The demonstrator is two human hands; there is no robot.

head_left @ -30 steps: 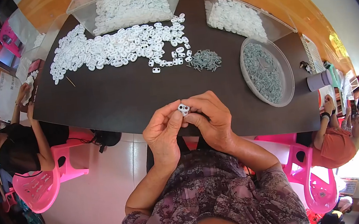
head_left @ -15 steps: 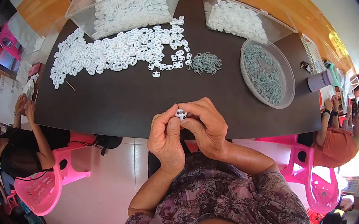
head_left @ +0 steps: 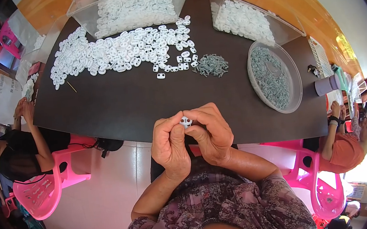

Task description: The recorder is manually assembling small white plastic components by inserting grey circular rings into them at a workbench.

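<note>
Between my two hands, just past the table's near edge, is a small white plastic piece with dark holes [head_left: 186, 122]. The thumb and fingertips of my left hand [head_left: 170, 146] pinch one side of it, and my right hand [head_left: 212, 134] pinches the other. Whether a screw sits in it cannot be made out. Farther off on the dark table [head_left: 114, 97] lies a spread of similar white two-holed pieces [head_left: 119, 54]. To its right is a small heap of grey screws [head_left: 212, 65].
A clear round tub [head_left: 297, 89] of grey screws stands at the right. Clear bins [head_left: 185, 0] of white pieces line the back. A thin stick [head_left: 72, 87] lies at left, a lilac cup [head_left: 327, 85] at right. Seated people [head_left: 17, 150] work at both sides.
The white piece has tilted between my fingers and sits slightly lower in view. Both hands keep their pinch on it. The whole view has shifted a little.
</note>
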